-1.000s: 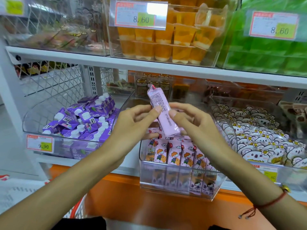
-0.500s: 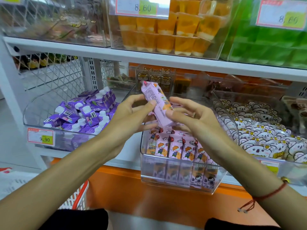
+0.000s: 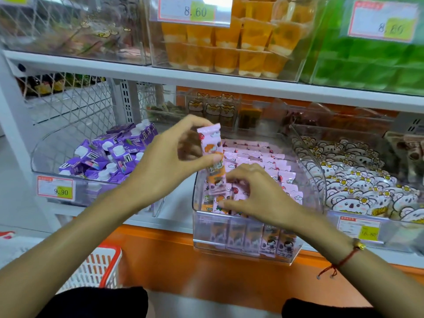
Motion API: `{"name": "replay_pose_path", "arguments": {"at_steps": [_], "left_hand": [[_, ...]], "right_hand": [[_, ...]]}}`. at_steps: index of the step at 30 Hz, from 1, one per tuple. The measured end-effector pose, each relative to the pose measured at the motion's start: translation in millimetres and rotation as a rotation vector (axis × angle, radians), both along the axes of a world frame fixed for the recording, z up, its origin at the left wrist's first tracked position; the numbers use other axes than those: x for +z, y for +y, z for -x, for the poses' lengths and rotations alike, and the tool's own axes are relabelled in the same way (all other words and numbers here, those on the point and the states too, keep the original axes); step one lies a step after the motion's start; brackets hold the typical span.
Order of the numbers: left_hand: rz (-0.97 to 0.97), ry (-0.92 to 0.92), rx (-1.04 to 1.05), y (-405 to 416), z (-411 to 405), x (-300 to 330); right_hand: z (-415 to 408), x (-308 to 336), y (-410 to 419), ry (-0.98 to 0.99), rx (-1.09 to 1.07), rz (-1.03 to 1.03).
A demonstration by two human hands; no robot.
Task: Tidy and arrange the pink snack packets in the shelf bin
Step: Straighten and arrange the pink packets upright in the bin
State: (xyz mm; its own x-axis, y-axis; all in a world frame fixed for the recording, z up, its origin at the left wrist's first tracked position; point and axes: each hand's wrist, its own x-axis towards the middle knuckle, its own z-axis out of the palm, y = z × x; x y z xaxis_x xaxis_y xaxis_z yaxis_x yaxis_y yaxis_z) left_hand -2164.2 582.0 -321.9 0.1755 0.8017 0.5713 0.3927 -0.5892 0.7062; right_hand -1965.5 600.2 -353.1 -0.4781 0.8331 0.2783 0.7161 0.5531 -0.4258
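Note:
A clear shelf bin (image 3: pixel 243 251) holds several pink snack packets (image 3: pixel 259 157) standing in rows, cartoon faces to the front. My left hand (image 3: pixel 169 164) pinches one pink packet (image 3: pixel 213 161) upright between thumb and fingers, just above the bin's left front. My right hand (image 3: pixel 250 191) is lower, over the front rows, its fingers curled down onto the tops of the packets there; whether it grips one I cannot tell.
A bin of purple pouches (image 3: pixel 110 157) stands to the left, a bin of white bear packets (image 3: pixel 358 180) to the right. The upper shelf (image 3: pixel 206 76) carries orange jelly cups (image 3: pixel 229 44) and green packs. A red-and-white basket (image 3: pixel 96 267) sits low left.
My right hand let go of the held packet and dropped to the front rows in the bin. My left hand now holds the packet alone, turned upright with its face forward.

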Motion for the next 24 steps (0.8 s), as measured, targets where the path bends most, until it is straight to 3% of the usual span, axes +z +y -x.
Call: {"name": "replay_pose_path", "arguments": {"at_steps": [4, 9, 12, 15, 20, 24], "left_hand": [[-0.038, 0.287, 0.045, 3.3, 5.3, -6.6], [-0.065, 0.638, 0.185, 11.2, 3.3, -17.6], [0.008, 0.753, 0.247, 13.0, -8.4, -26.4], [0.029, 0.700, 0.296, 12.9, -13.9, -33.7], [0.197, 0.381, 0.355, 9.4, -8.4, -34.7], [0.244, 0.370, 0.354, 4.6, -2.5, -34.1]], "right_hand": [[-2.3, 2.2, -0.4, -0.171, -0.043, -0.122], [-4.5, 3.8, -1.6, -0.215, -0.071, -0.123], [-4.8, 3.2, 0.0, -0.180, -0.064, -0.080], [-8.6, 0.8, 3.2, -0.142, -0.036, -0.092], [-11.2, -8.2, 5.7, -0.090, -0.026, -0.134], [-6.0, -13.9, 10.2, -0.148, -0.021, -0.079]]}}
